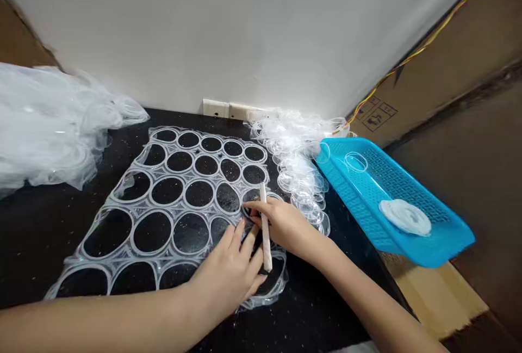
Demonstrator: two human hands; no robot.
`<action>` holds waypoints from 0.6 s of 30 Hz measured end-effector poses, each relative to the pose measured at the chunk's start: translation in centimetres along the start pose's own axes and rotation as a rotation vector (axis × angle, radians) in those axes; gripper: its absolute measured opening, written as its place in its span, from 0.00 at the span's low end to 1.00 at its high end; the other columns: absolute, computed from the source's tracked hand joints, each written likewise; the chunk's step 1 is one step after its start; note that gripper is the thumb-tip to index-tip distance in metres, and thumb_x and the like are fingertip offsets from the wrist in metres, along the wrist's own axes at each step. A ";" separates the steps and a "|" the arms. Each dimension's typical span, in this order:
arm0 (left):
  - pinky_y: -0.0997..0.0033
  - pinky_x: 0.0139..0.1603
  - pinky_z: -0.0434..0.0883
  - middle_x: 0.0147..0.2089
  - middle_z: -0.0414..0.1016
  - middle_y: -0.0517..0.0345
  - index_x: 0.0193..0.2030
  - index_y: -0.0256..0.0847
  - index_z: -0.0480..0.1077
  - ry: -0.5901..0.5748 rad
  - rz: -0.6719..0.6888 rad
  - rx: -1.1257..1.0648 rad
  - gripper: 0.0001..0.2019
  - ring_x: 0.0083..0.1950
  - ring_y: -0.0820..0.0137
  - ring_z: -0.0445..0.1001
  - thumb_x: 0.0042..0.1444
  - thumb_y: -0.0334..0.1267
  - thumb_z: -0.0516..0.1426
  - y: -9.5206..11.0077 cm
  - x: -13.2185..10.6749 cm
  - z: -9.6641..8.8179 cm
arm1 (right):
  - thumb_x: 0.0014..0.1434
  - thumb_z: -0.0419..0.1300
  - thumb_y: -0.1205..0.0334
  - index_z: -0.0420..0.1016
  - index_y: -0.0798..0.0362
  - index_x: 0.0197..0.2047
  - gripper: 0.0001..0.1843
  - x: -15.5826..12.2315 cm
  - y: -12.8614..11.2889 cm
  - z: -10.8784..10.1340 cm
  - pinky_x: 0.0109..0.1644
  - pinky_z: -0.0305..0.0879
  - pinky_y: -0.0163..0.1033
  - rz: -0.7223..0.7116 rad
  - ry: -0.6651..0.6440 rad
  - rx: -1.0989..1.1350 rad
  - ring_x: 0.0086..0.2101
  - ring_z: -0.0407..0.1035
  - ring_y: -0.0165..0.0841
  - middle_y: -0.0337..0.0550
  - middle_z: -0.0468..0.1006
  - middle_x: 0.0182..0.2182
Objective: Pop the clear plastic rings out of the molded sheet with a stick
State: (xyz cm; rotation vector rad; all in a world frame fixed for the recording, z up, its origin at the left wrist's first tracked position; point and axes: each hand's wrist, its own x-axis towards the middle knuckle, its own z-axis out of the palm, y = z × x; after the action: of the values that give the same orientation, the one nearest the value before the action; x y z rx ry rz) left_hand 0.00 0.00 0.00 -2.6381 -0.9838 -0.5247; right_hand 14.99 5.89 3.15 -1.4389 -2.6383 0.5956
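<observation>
A clear plastic sheet (pixel 171 200) punched with several round holes lies flat on a black speckled tabletop (pixel 302 309). My right hand (pixel 285 228) grips a pale slender stick (pixel 266 233) upright, with its lower end near the sheet's front right corner. My left hand (pixel 226 268) rests with spread fingers on that corner of the sheet, right next to my right hand. It holds nothing that I can see. The two hands hide part of the holes there.
A loose pile of clear rings (pixel 296 168) lies right of the sheet, beside a blue plastic basket (pixel 387 200) holding a white coil (pixel 405 217). A white plastic mass (pixel 53 124) lies at the left. A white wall (pixel 244 26) and sockets (pixel 228 109) stand behind.
</observation>
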 end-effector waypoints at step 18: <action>0.59 0.47 0.60 0.52 0.71 0.48 0.50 0.41 0.70 -0.099 0.008 0.022 0.21 0.52 0.53 0.69 0.56 0.51 0.52 0.0 -0.3 -0.1 | 0.56 0.56 0.61 0.70 0.54 0.48 0.16 0.0 2.5 -1.1 0.26 0.56 0.31 0.108 0.098 1.020 0.24 0.58 0.23 0.37 0.68 0.28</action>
State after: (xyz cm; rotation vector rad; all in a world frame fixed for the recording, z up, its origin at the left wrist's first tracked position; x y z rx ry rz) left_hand -0.22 -0.25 -0.02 -2.6700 -1.0013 -0.3825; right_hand 17.27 7.41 3.25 -1.1798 -1.6732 1.5146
